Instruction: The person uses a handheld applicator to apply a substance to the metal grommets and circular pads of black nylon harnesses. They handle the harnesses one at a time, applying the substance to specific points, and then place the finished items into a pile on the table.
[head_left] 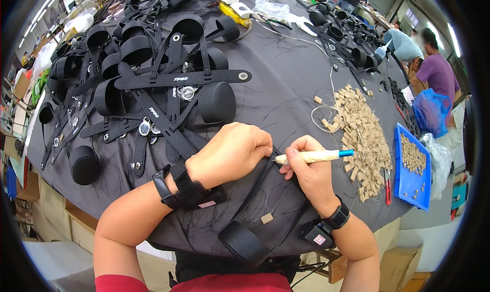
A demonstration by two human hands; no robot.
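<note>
My left hand (237, 148) is closed, fingers pinched on a narrow black strap (253, 191). The strap loops down toward me to a wide, curved black leather piece (245, 241) at the table's near edge. In my right hand (309, 170) is a pen-shaped tool (320, 156), wrapped in cream material with a blue end. Its tip points left, close to the strap and the left fingers; I cannot tell whether it touches. A small tan tag (267, 218) with thin thread lies between my forearms, beside the strap.
Black leather straps with round cups (217, 102) and metal parts are heaped left. To the right lie a pile of tan tags (362, 139), red-handled pliers (388, 190) and a blue tray (411, 195). A yellow tool (235, 14) sits farther back. A person in purple (439, 75) works at right.
</note>
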